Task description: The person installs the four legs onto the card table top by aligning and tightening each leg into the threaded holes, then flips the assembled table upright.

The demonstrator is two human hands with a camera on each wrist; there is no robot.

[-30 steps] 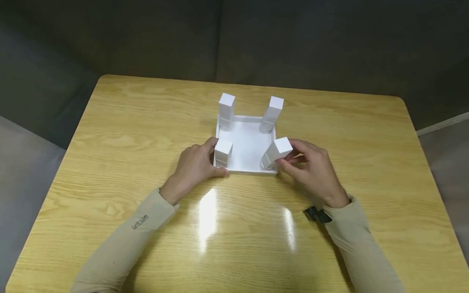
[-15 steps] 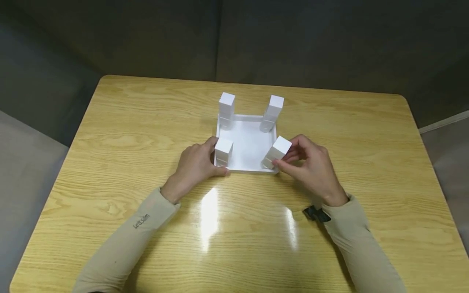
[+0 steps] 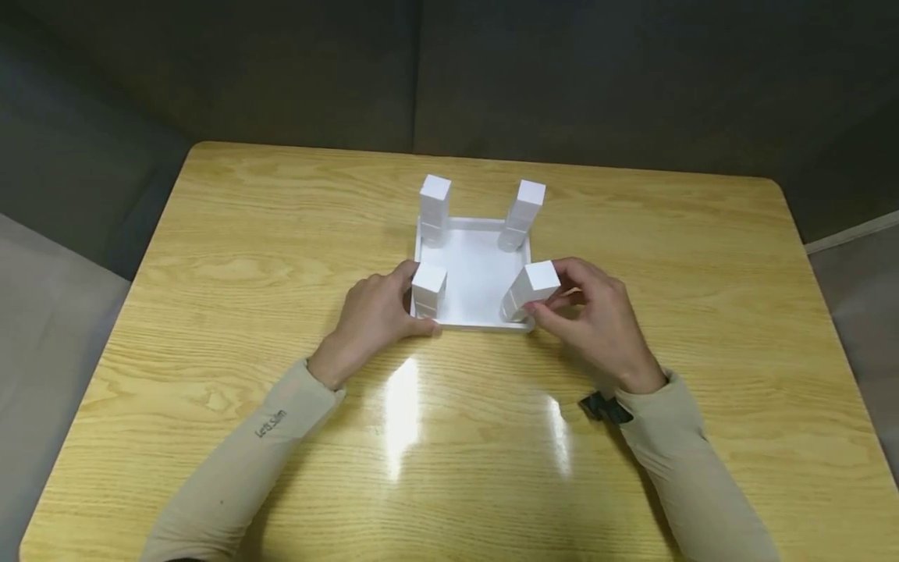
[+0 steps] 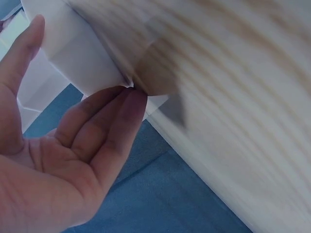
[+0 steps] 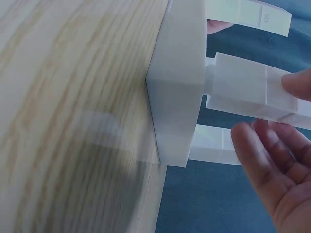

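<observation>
Head looks down; wrist views close on tray (image 3: 472, 324).

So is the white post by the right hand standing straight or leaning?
Leaning: the white square post tilts away from the right hand gripping it.

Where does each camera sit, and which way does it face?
Head: above, looking down at the yellow wooden table and white square tray; both hands and sleeves show.
Left wrist: beside the left hand, facing the tray's near-left white post.
Right wrist: beside the right hand, facing the near-right white post.
All share the tray.
</observation>
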